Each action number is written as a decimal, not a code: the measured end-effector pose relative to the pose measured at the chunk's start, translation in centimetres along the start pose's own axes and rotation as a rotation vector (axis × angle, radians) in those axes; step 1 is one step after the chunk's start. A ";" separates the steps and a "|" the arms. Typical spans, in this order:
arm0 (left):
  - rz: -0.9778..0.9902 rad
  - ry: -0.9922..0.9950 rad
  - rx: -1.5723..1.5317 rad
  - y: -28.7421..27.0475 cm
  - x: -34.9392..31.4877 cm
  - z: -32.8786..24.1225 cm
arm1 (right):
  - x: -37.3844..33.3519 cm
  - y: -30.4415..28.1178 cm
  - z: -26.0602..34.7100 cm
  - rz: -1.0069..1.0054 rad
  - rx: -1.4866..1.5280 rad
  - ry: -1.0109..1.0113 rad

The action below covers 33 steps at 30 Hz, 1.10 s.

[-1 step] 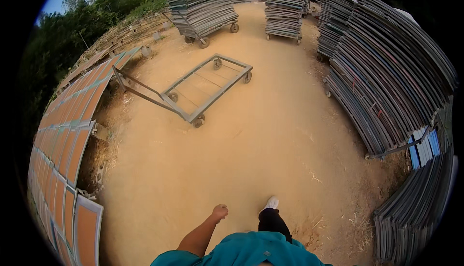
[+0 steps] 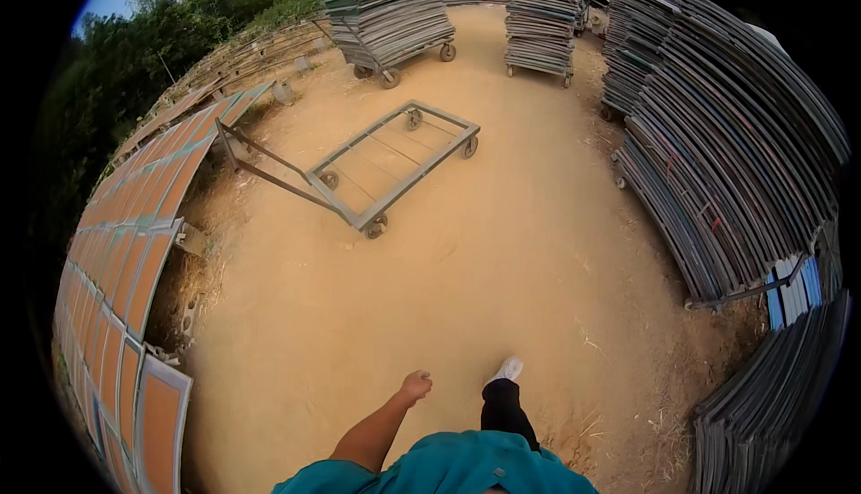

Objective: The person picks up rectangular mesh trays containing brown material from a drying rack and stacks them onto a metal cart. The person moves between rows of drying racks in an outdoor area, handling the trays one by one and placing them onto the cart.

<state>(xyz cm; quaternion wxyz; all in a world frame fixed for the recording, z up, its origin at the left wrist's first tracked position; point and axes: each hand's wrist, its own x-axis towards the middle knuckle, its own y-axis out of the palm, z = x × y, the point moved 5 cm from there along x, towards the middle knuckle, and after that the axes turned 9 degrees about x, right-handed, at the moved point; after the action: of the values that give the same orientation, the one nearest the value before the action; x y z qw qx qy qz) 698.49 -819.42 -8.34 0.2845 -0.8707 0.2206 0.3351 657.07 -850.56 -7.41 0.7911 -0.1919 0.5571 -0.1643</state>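
Observation:
My left hand [image 2: 414, 388] swings out in front of my teal shirt over sandy ground, its fingers loosely curled and holding nothing. It touches no object. My right hand is out of the picture. A black trouser leg ends in a white shoe [image 2: 508, 370] just right of the hand. Well ahead stands an empty flat metal cart [image 2: 395, 166] on small wheels, with a long tow bar [image 2: 269, 166] sticking out to its left.
Orange framed trays [image 2: 134, 261] lie in a long row along the left. Tall stacks of grey frames [image 2: 726, 153] line the right side. Two loaded carts [image 2: 390, 18] [image 2: 538, 23] stand at the back. Trees rise beyond the left edge.

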 end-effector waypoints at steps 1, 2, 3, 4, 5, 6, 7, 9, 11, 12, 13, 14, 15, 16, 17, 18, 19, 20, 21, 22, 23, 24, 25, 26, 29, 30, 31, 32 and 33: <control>-0.022 0.081 0.018 -0.2 3.5 -4.0 | 2.6 -1.0 2.1 -0.018 0.050 0.050; -0.046 0.126 0.015 -0.3 6.4 -7.9 | 5.3 -1.9 4.4 -0.033 0.082 0.071; -0.068 0.167 0.014 -0.3 8.6 -11.0 | 8.0 -3.1 7.1 -0.041 0.096 0.071; -0.077 0.139 -0.003 -0.5 10.2 -14.8 | 10.8 -4.6 9.8 -0.061 0.118 0.063; -0.087 0.083 0.003 -1.7 10.8 -16.9 | 13.0 -5.5 12.2 -0.055 0.134 0.062; -0.059 0.036 0.021 -2.5 12.0 -18.3 | 15.8 -7.8 14.8 -0.059 0.140 0.055; -0.022 -0.006 0.032 -2.8 13.3 -19.8 | 18.5 -10.2 17.4 -0.071 0.157 0.055; -0.022 -0.062 0.036 -4.6 15.5 -22.7 | 23.6 -14.4 22.7 -0.104 0.251 0.069; -0.086 -0.103 0.007 -6.4 17.4 -24.1 | 29.9 -20.8 30.3 -0.180 0.408 0.089; -0.144 -0.135 0.010 -7.2 19.2 -24.0 | 32.4 -24.2 35.3 -0.215 0.459 0.042; -0.095 -0.165 0.122 -7.6 22.3 -22.9 | 37.2 -27.8 40.2 -0.274 0.306 -0.181; -0.072 -0.217 0.218 -8.2 24.0 -20.4 | 34.2 -31.1 51.0 -0.275 0.288 -0.246; 0.054 -0.143 0.553 -8.6 26.7 -21.7 | 42.1 -34.5 52.1 -0.358 0.235 -0.388; 0.166 -0.119 0.864 -9.3 27.9 -21.3 | 42.7 -36.4 58.7 -0.351 0.340 -0.363; 0.018 -0.376 0.621 -10.9 28.0 -21.3 | 41.2 -37.6 65.5 -0.324 0.385 -0.377; -0.140 -0.597 0.365 -12.0 27.5 -22.5 | 40.0 -39.4 70.8 -0.311 0.441 -0.411; -0.145 -0.582 0.406 -12.8 30.6 -23.7 | 42.3 -40.3 73.1 -0.306 0.456 -0.413; -0.153 -0.564 0.447 -13.9 34.2 -25.4 | 45.6 -40.4 74.2 -0.301 0.473 -0.418; -0.192 -0.565 0.330 -14.8 37.7 -28.4 | 48.7 -40.7 74.9 -0.299 0.477 -0.414; -0.218 -0.580 0.205 -15.1 40.6 -31.4 | 50.8 -40.2 75.2 -0.281 0.392 -0.393; -0.247 -0.595 0.084 -15.8 43.4 -34.7 | 53.6 -39.6 74.7 -0.276 0.259 -0.384; -0.211 -0.537 0.144 -16.6 46.5 -38.7 | 53.6 -38.8 75.6 -0.186 0.089 -0.372; -0.182 -0.503 0.197 -16.9 49.4 -41.0 | 45.4 -38.9 82.7 -0.105 -0.082 -0.362; -0.151 -0.413 0.267 -17.6 53.0 -46.3 | 45.4 -38.6 84.3 -0.055 -0.101 -0.338; -0.149 0.006 0.545 -18.6 64.5 -58.4 | 51.5 -38.8 86.9 0.059 -0.105 -0.275; -0.168 -0.004 0.471 -19.6 66.4 -67.8 | 54.2 -39.7 87.8 0.054 -0.074 -0.240; -0.240 0.017 0.356 -20.2 69.4 -71.8 | 57.0 -40.7 89.2 0.064 -0.069 -0.218; -0.289 0.040 0.243 -19.9 72.4 -75.4 | 59.7 -41.8 89.9 0.065 -0.051 -0.180; -0.276 0.066 0.209 -19.8 75.1 -78.9 | 62.6 -43.1 90.7 0.064 -0.034 -0.142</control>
<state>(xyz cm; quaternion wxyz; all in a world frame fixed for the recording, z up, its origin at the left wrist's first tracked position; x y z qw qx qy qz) 796.92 -869.98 -6.30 0.4095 -0.8688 0.1420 0.2395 761.13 -906.90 -9.93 0.8302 -0.1985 0.5081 -0.1153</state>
